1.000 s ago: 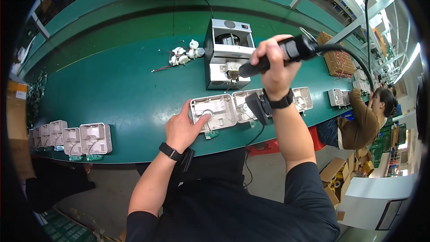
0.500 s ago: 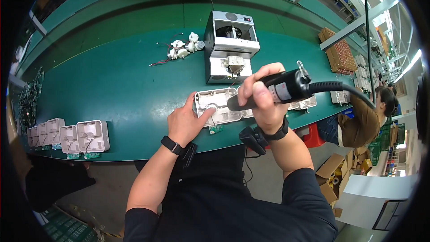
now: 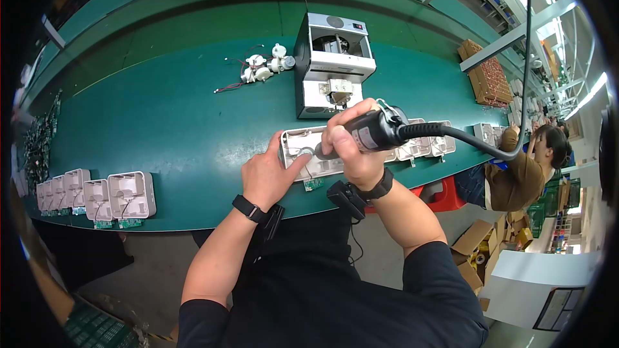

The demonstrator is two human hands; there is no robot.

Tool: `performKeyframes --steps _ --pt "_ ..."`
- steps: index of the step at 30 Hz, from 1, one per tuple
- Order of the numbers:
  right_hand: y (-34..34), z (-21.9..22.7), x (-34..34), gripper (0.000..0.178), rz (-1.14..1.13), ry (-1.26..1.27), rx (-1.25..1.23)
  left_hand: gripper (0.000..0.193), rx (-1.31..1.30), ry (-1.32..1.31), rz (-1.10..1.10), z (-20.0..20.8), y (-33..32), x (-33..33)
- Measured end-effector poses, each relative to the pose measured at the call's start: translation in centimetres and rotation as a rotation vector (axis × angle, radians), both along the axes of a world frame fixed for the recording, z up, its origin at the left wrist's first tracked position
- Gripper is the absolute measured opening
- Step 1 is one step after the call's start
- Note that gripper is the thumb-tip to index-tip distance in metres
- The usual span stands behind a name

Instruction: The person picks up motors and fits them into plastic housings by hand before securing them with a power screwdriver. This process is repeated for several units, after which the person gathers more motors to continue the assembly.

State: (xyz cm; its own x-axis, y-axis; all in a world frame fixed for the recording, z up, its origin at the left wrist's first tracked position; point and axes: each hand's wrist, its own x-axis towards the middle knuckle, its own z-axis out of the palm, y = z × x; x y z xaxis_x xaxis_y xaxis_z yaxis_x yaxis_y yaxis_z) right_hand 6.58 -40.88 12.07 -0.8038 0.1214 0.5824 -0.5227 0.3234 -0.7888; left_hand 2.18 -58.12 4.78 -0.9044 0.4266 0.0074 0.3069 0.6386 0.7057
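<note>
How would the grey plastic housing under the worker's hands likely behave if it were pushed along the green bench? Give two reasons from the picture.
The grey housing looks like a thin, hollow moulded shell, so probably light and stiff. It lies flat and wide, so tipping seems unlikely, but it may slide on the smooth bench; the left hand pins it while the right hand applies the screwdriver.

driver tip [image 3: 317, 153]: hidden by right hand [image 3: 348, 148] | housing [image 3: 309, 158]: partly covered
</note>
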Motion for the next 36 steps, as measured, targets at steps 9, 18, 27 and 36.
performKeyframes --steps 9,18,27,36 --pt "2.7 7.0 -1.7 0.016 0.017 0.194 -0.293 0.085 0.02 0.106 0.036 -0.8 0.5 0.9" --pt "2.0 6.9 -3.1 0.012 -0.021 0.097 -0.246 0.085 -0.047 -0.022 0.033 0.1 1.1 0.4" --pt "2.9 8.2 -4.9 0.015 -0.096 0.211 -0.201 0.086 -0.02 0.001 0.003 -0.2 1.0 0.3" --pt "0.9 6.9 -2.3 0.019 0.07 0.012 -0.323 0.083 -0.004 0.026 0.014 -0.7 0.9 0.1"
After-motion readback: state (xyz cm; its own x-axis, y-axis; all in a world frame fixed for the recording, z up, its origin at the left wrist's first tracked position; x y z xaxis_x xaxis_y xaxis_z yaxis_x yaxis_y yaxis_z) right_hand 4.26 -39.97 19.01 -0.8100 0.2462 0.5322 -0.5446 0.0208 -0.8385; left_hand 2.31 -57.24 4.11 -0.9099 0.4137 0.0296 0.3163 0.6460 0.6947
